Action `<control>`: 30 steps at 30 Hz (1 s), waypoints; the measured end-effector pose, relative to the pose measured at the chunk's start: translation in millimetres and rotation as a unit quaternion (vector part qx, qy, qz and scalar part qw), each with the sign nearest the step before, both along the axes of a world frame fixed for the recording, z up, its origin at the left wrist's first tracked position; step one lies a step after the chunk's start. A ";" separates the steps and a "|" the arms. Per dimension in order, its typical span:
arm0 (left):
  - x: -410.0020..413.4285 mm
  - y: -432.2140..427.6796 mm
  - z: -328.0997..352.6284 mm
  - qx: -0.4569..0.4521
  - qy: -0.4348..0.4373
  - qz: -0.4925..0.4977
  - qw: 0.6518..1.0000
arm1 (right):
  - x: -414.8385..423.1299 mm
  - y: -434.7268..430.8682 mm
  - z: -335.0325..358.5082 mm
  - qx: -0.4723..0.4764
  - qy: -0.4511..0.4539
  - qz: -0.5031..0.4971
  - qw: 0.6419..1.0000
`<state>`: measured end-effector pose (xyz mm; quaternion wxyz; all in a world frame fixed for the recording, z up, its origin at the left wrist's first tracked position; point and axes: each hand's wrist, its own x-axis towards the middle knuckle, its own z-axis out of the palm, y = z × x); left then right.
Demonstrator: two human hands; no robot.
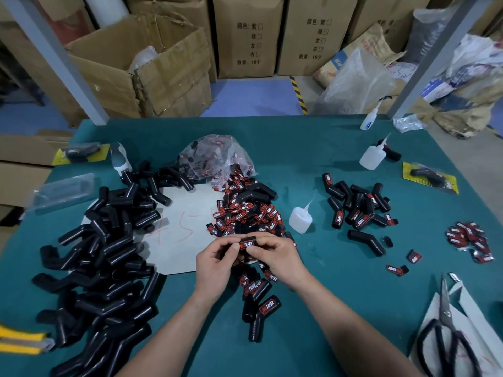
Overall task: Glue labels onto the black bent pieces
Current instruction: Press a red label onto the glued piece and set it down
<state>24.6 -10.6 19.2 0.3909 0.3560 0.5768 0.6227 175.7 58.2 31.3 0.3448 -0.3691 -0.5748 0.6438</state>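
Both hands hold one black bent piece (246, 238) over the table's middle. A red-and-black label (247, 244) lies on its front face. My left hand (216, 261) grips the piece's left end, and my right hand (275, 254) pinches the label's right edge with thumb and fingers. A heap of loose labels (246, 210) lies just beyond the hands. A big pile of unlabelled black bent pieces (109, 248) fills the left side. Labelled pieces (261, 297) lie below my hands, and more labelled pieces (356, 208) sit to the right. A glue bottle (300, 217) stands right of the labels.
A plastic bag of labels (217, 156) sits at the back centre. Two more glue bottles (373, 156) (368, 119) stand at the back right. Scissors (446, 330) lie on white paper at the near right. A small label pile (468, 238) is at the far right. Cardboard boxes (152, 69) stand behind the green table (340, 281).
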 end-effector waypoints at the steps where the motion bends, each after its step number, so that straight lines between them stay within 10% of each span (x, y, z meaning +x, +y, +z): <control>1: 0.4 0.3 0.1 -0.004 -0.001 0.002 1.000 | 0.7 0.2 -1.8 0.008 -0.006 0.000 1.000; 30: 4.6 -4.7 -2.7 0.048 0.057 -0.038 0.996 | -6.6 -9.4 -7.9 0.014 0.014 -0.085 0.996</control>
